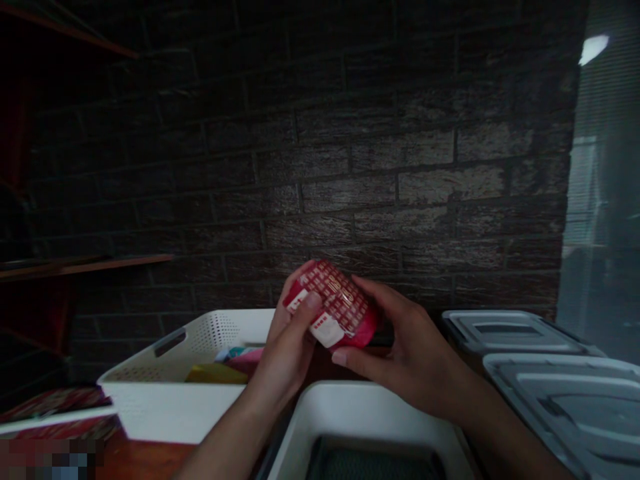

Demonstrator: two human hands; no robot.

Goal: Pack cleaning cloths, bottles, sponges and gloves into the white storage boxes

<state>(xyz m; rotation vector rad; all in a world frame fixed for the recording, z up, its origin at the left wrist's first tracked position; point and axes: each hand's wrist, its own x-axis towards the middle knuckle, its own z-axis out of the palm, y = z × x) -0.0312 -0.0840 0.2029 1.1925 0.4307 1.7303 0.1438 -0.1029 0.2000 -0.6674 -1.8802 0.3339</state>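
A red packet [345,300] with rows of gold print and a white label is held up in front of the brick wall, tilted down to the right. My left hand [293,327] grips its left end, thumb pressed across the front. At the packet's right end, my right hand [400,340] curls round it, with index finger above and thumb below. Under my hands stands a white bin [350,403] with something dark and textured inside. To the left, a white perforated basket [165,407] holds yellow, pink and blue items.
Two grey-white lids [575,400] lie on the right. Wooden shelves [85,267] jut out from the left, with a red patterned item [55,403] low down there. A dark brick wall [325,160] closes the back. A translucent panel [600,233] stands at far right.
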